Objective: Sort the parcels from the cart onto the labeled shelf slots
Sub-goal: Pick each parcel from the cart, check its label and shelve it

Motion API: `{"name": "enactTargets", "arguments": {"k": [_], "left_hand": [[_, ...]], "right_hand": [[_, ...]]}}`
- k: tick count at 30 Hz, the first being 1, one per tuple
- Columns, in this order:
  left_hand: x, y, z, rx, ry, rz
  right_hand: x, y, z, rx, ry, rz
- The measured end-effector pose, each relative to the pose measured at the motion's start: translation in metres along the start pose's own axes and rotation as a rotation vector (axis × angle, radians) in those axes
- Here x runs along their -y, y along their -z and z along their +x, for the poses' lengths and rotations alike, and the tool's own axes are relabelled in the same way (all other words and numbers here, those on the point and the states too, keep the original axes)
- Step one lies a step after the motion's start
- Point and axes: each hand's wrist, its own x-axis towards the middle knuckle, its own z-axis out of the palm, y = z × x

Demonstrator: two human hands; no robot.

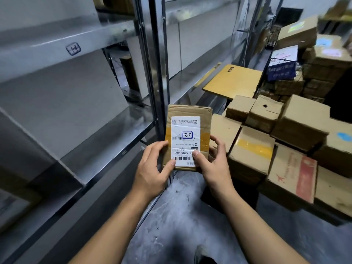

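Item: one parcel, a flat brown carton, held in the air by both grips, in front of the steel post of the shelving and above the grey floor; it is placed on no shelf. Its white label is turned to the camera with the print upside down; a blue hand-drawn box with a short mark is seen at its middle, and "N705 A68" with a barcode near its lower end. Yellow tape is seen across the carton under the label. Left grip: closed on the parcel, fingers curled round the left edge, thumb laid on the label's lower left corner. Right grip: closed on the parcel, fingers curled round the right edge, thumb pressed on the label's lower right part. Shelving, left: a steel shelf at parcel height is shown, with a further rail above it on which a blue boxed mark is drawn; its characters cannot be read. Right: a pile of cartons is stacked near the parcel, among them one with yellow tape and one with red print. Behind the pile a flat yellow sheet is laid on the edge of a lower shelf, beside a wire basket with a blue sign and more cartons in it.
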Motion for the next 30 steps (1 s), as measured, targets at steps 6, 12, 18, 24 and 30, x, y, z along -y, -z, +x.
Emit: {"name": "enactTargets", "arguments": {"k": [6,12,18,24,30], "left_hand": [[-0.007,0.026,-0.034,-0.186,0.126,0.020],[-0.013,0.065,-0.071,-0.065,0.264,0.407],[-0.044,0.093,-0.135,0.102,0.505,0.839],[-0.071,0.119,-0.225,0.114,0.697,0.937],[-0.098,0.158,-0.327,-0.042,0.895,0.895]], "right_hand": [[0.004,0.001,-0.016,0.085,-0.005,0.035],[0.013,0.000,-0.036,0.246,0.021,0.064],[0.014,0.006,-0.080,0.422,0.043,0.023],[0.007,-0.009,-0.141,0.617,0.031,0.041],[0.015,-0.051,-0.217,0.868,0.011,0.068]]}}
